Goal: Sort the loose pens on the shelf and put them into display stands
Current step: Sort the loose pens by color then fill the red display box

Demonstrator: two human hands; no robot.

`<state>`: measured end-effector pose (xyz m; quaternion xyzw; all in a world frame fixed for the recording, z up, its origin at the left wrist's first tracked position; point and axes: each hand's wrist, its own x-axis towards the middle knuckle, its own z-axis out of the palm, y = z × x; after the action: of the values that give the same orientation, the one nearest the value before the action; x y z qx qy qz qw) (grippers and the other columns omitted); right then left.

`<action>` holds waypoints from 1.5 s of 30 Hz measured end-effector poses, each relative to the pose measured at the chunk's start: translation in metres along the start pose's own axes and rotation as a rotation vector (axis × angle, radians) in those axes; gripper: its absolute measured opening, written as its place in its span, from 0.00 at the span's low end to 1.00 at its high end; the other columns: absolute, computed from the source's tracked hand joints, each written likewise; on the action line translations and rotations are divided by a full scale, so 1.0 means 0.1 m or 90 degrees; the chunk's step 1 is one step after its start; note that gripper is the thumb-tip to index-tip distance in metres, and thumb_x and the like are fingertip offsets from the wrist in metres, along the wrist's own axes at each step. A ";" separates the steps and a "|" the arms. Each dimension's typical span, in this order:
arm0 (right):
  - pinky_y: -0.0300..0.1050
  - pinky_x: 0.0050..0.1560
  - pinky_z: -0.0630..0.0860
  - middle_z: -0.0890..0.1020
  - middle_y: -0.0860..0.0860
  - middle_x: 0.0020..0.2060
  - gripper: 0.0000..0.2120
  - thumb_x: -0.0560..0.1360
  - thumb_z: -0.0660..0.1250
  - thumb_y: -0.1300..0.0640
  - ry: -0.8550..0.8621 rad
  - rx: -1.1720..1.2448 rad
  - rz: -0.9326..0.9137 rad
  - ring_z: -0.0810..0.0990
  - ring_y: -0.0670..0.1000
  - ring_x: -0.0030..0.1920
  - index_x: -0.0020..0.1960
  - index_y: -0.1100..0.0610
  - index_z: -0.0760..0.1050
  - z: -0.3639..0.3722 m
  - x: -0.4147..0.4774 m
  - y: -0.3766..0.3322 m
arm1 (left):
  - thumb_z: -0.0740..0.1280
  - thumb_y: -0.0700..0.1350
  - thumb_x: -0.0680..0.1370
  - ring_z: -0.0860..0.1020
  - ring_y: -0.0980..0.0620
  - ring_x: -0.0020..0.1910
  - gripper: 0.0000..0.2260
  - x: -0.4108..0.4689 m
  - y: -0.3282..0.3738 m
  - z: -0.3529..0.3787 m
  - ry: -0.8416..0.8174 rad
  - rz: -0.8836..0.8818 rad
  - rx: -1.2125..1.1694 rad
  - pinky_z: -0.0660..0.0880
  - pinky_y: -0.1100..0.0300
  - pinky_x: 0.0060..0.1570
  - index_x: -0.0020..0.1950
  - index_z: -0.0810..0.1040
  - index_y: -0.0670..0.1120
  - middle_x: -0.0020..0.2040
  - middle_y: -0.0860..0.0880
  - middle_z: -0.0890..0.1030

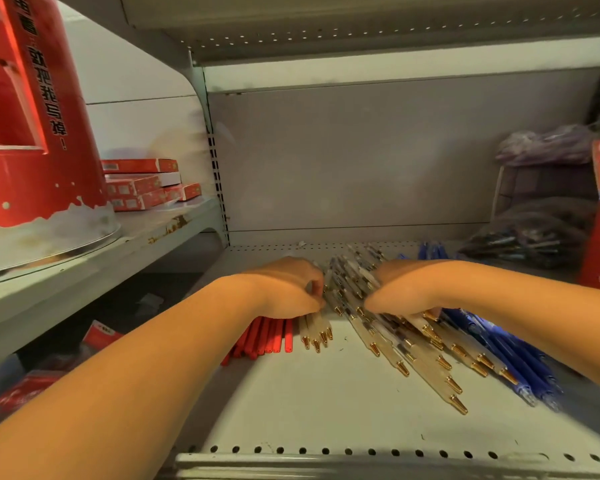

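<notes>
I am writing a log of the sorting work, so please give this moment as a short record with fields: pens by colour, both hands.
red pens: left group on the shelf, partly under left hand
clear pens: gold tips, fanned in the middle
blue pens: right side
left hand: fingers curled at the clear pens, grip unclear
right hand: lies over the clear pens, grip unclear
display stand: red, on the neighbouring shelf, left
</notes>
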<state>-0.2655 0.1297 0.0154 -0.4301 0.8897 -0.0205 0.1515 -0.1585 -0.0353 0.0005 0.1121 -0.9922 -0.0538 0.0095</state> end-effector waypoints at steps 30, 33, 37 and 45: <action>0.36 0.52 0.74 0.77 0.36 0.51 0.24 0.71 0.68 0.35 0.189 -0.039 -0.385 0.74 0.38 0.51 0.64 0.41 0.72 0.33 0.00 -0.02 | 0.55 0.62 0.82 0.76 0.48 0.59 0.22 0.25 -0.09 0.07 -0.025 -0.072 -0.052 0.71 0.55 0.53 0.67 0.73 0.49 0.64 0.45 0.78; 0.36 0.52 0.75 0.77 0.36 0.53 0.23 0.71 0.68 0.35 0.160 -0.040 -0.379 0.74 0.38 0.52 0.63 0.39 0.72 0.30 0.02 0.00 | 0.57 0.62 0.81 0.77 0.51 0.49 0.19 0.27 -0.11 0.07 0.016 -0.072 -0.024 0.73 0.52 0.52 0.58 0.76 0.50 0.53 0.48 0.80; 0.29 0.39 0.74 0.77 0.29 0.47 0.10 0.74 0.67 0.40 0.111 0.082 -0.303 0.75 0.28 0.48 0.55 0.35 0.73 -0.02 0.17 0.09 | 0.55 0.65 0.80 0.74 0.54 0.47 0.20 0.25 -0.10 0.11 0.010 -0.096 -0.016 0.69 0.52 0.53 0.60 0.73 0.53 0.53 0.51 0.78; 0.53 0.56 0.75 0.80 0.55 0.54 0.30 0.74 0.66 0.37 0.141 0.021 0.043 0.78 0.59 0.60 0.64 0.60 0.74 -0.47 1.25 0.43 | 0.57 0.68 0.78 0.71 0.48 0.65 0.27 0.22 -0.07 0.09 0.025 -0.104 -0.048 0.68 0.53 0.60 0.72 0.66 0.55 0.71 0.50 0.70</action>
<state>-0.3848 0.0559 0.0210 -0.3927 0.9144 -0.0773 0.0602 -0.1787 -0.0466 -0.0092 0.1936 -0.9766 -0.0895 0.0288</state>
